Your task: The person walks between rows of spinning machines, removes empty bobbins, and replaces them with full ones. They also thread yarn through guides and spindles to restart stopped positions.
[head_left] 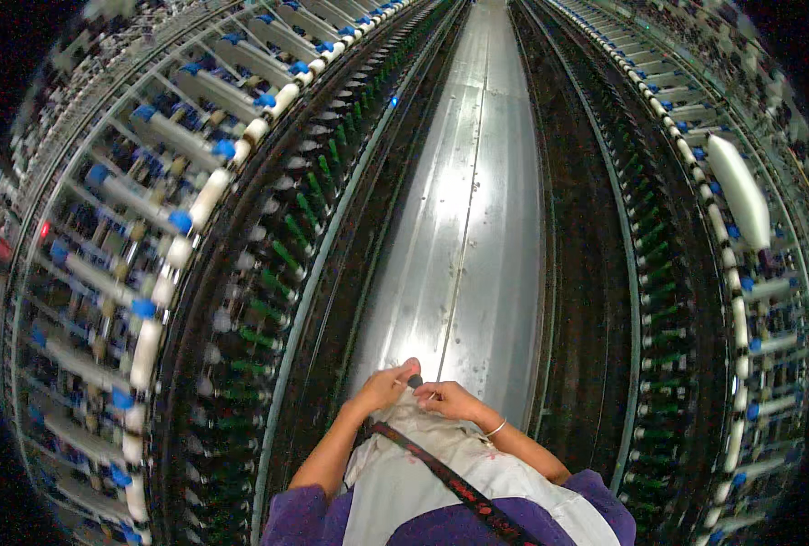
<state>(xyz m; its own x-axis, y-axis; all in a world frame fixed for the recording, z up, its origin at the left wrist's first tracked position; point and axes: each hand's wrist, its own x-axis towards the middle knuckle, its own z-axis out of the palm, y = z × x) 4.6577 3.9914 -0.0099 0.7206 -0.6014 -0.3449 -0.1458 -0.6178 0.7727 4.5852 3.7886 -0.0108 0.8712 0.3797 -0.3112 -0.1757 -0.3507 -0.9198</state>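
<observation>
Close in front of my body, my left hand point(385, 389) is closed, with a small dark cylindrical piece point(414, 381) at its fingertips. My right hand point(451, 401) comes up to that piece from the other side, its fingers bent in a pinch. What the right fingers hold, if anything, is too small to make out. Both hands are above a pale apron point(404, 473), which has a dark strap point(455, 482) with red marks running slantwise across it. A thin white band point(496, 427) circles my right wrist.
A shiny metal floor strip point(459, 200) runs away between two long spinning frames. Rows of green spindles point(306, 211) line the left machine, below white rollers point(212, 196) with blue end pieces. Another green row point(655, 264) lines the right machine, where a large white bobbin point(739, 193) hangs.
</observation>
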